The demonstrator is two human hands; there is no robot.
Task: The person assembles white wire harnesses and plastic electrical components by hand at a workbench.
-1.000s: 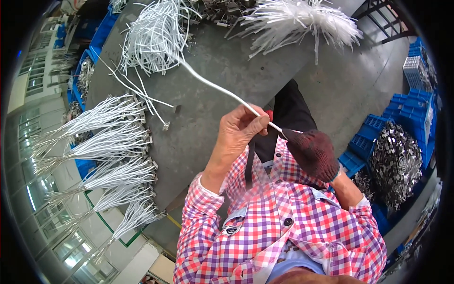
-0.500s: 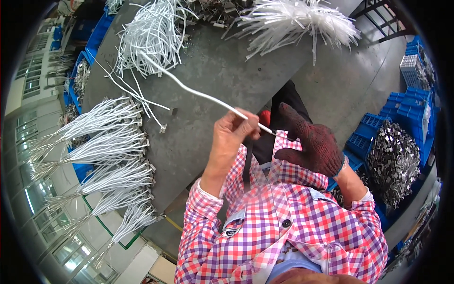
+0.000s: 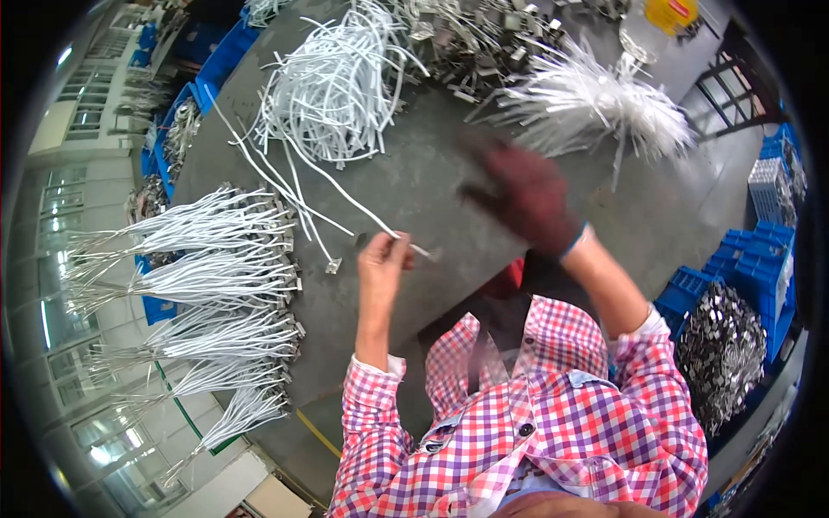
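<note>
The left hand (image 3: 384,259), bare, has moved away from the lap and is now near the middle of the frame, above the grey table (image 3: 414,186). Its thumb and fingers are closed in a pinch on one white cord (image 3: 345,197), near the lower end of it; the cord runs from there to the upper left. The right hand (image 3: 527,194), in a dark red glove, has left the cord's tip and gone up, toward the clear strips (image 3: 596,108) in the upper right. Its fingers seem spread and apart, with nothing visible between them. For the work, this seems to mean that the cord is now under the control of the left hand alone.

The glove is strongly blurred, so its fingertips are hard to make out. The cord's lower tip is also blurred, and its far end is lost beside the white cord pile (image 3: 332,95). The yellow container (image 3: 669,15) is cut off by the upper edge.
</note>
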